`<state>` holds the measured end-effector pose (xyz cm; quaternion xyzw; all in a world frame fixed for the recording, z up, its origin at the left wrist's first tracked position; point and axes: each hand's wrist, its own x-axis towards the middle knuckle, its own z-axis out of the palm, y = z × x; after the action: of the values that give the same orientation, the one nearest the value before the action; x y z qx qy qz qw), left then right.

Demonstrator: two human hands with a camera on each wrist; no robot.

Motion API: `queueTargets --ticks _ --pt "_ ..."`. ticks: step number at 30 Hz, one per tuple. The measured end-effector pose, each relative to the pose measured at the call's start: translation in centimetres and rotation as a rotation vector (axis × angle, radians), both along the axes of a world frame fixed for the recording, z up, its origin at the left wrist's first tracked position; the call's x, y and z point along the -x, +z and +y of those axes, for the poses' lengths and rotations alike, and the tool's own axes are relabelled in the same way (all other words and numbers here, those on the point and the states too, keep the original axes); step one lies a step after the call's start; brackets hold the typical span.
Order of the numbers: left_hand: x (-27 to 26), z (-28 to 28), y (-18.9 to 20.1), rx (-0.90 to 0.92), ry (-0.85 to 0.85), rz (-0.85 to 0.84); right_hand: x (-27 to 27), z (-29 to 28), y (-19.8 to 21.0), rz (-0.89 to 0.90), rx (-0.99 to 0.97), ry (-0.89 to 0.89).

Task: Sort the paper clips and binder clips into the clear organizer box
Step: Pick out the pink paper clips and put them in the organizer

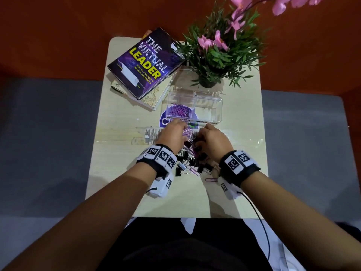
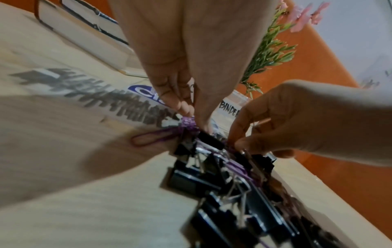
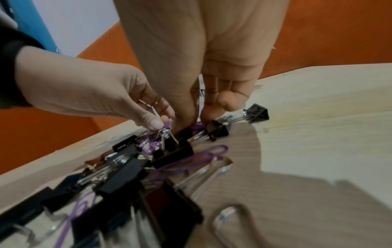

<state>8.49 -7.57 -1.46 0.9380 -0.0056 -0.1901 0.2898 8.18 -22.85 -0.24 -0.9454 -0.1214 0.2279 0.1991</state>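
A clear organizer box (image 1: 207, 106) stands mid-table; its left compartment holds purple paper clips (image 1: 178, 112). Just in front of it lies a mixed pile of black binder clips (image 1: 192, 162) and purple paper clips (image 1: 211, 180). My left hand (image 1: 184, 132) pinches a small bunch of purple paper clips (image 2: 188, 123) at the pile's far edge. Beside it, my right hand (image 1: 198, 142) has its fingertips (image 2: 239, 144) curled down into the pile, pinching the wire handle of a binder clip (image 2: 247, 155). The box's right compartment, labelled for binder clips, looks empty.
A stack of books (image 1: 145, 63) lies at the back left, and a potted plant with pink flowers (image 1: 214, 55) at the back right, both close behind the box. A round blue sticker (image 1: 164, 120) shows under the box. Wrist cables trail off the table's near edge (image 1: 175, 217).
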Motion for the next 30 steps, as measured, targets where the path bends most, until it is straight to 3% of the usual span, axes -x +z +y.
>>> queueTargets --ticks 12,17,22,30 --pt "-0.7 -1.2 1.6 -0.036 0.215 0.242 -0.3 -0.1 0.5 0.092 -0.004 -0.068" --pt "-0.3 -1.4 1.7 -0.031 0.211 0.221 0.4 -1.2 -0.1 0.089 -0.292 -0.388" --pt "1.2 0.9 1.5 0.330 0.309 0.151 1.0 -3.0 -0.1 0.157 -0.715 -0.658" --pt "2.3 6.4 1.5 0.942 0.547 0.460 2.6 -5.1 1.1 0.546 -1.159 -0.856"
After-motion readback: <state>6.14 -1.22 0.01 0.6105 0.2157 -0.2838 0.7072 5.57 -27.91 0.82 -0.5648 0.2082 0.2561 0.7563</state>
